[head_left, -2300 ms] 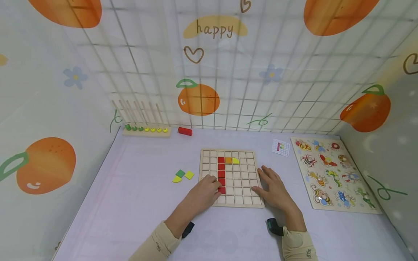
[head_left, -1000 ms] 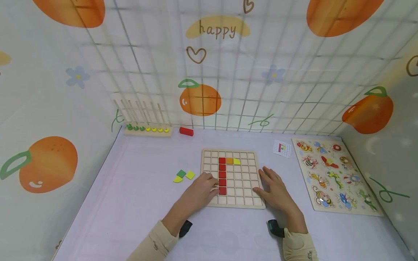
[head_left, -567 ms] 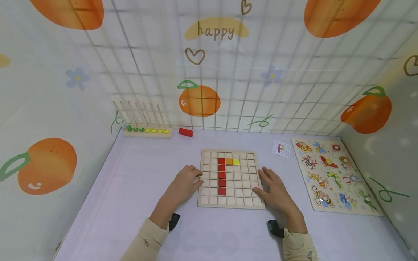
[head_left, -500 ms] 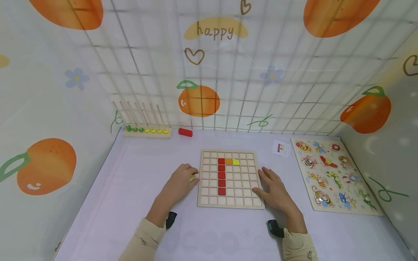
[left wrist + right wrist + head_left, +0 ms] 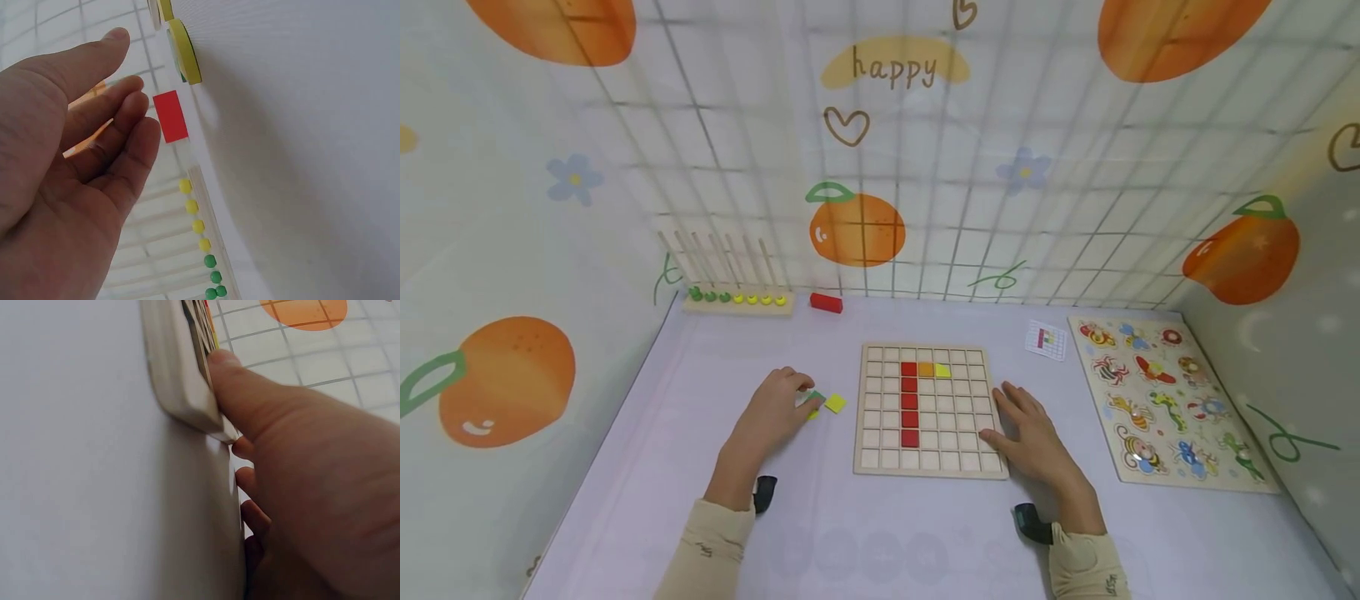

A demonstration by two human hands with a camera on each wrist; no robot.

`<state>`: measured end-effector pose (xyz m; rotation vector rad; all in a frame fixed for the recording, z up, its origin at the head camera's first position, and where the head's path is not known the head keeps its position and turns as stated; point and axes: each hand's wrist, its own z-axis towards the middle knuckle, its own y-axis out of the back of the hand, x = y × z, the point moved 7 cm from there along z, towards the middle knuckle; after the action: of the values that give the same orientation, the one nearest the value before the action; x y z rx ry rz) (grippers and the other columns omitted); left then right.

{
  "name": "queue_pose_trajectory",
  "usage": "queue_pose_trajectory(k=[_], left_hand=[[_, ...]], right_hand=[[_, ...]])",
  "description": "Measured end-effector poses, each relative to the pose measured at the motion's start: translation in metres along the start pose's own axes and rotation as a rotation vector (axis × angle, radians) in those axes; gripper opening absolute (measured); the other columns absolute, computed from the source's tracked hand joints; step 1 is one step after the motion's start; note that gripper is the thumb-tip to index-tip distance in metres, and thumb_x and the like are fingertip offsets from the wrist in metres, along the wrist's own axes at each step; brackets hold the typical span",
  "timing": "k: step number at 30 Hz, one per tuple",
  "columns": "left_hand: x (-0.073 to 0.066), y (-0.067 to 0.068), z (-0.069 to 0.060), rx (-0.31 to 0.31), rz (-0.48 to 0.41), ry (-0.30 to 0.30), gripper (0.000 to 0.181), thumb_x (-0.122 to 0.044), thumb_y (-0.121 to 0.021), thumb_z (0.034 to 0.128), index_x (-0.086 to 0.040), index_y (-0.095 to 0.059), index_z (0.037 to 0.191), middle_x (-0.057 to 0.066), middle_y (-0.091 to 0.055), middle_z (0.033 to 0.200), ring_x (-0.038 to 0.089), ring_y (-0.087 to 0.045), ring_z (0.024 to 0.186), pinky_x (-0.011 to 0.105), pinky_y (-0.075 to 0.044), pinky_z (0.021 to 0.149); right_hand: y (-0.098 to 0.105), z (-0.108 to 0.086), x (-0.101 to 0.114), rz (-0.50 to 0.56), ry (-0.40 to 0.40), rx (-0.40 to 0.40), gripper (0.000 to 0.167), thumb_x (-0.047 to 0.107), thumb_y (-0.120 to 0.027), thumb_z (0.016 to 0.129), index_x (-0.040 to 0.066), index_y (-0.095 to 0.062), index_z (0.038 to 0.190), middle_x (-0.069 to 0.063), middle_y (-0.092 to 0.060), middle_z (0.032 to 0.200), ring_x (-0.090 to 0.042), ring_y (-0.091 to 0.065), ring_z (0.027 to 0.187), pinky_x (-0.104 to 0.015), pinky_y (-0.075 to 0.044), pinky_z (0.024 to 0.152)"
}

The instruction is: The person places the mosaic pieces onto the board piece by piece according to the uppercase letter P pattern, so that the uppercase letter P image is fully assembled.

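My left hand (image 5: 773,408) hovers beside a green tile (image 5: 816,397) and a quarter-round yellow tile (image 5: 813,413), partly covering both. In the left wrist view its thumb and loosely bent fingers stand apart, with nothing between them. A square yellow tile (image 5: 835,403) lies just right of these. The wooden grid board (image 5: 955,417) bears a column of red tiles (image 5: 910,402), an orange tile (image 5: 926,369) and a yellow tile (image 5: 942,370). At the board's right edge rests my right hand (image 5: 1032,429), its thumb on the rim and its fingers along the side.
A printed pattern card (image 5: 1046,340) lies behind the board on the right. Further right is an insect puzzle board (image 5: 1168,404). At the back left stand a pegged bead rack (image 5: 737,302) and a red block (image 5: 826,302).
My left hand has left the red column and moved left to the loose tiles, briefly covering them; they show again in part. The right hand has stayed at the board's edge.
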<state>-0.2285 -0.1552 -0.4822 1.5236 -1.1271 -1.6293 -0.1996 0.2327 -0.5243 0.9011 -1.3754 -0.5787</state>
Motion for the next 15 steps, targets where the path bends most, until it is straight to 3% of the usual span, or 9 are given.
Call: queue_pose_trajectory(k=[15], left_hand=[[0.005, -0.011, -0.003, 0.044, 0.039, 0.042, 0.042, -0.032, -0.074, 0.0929, 0.003, -0.070, 0.115, 0.011, -0.064, 0.101, 0.025, -0.057, 0.096, 0.042, -0.054, 0.088]], right_hand=[[-0.002, 0.001, -0.001, -0.008, 0.009, -0.001, 0.081, 0.039, -0.072, 0.094, 0.003, -0.036, 0.157, -0.022, -0.025, 0.166, -0.048, -0.014, 0.154, -0.074, -0.019, 0.117]])
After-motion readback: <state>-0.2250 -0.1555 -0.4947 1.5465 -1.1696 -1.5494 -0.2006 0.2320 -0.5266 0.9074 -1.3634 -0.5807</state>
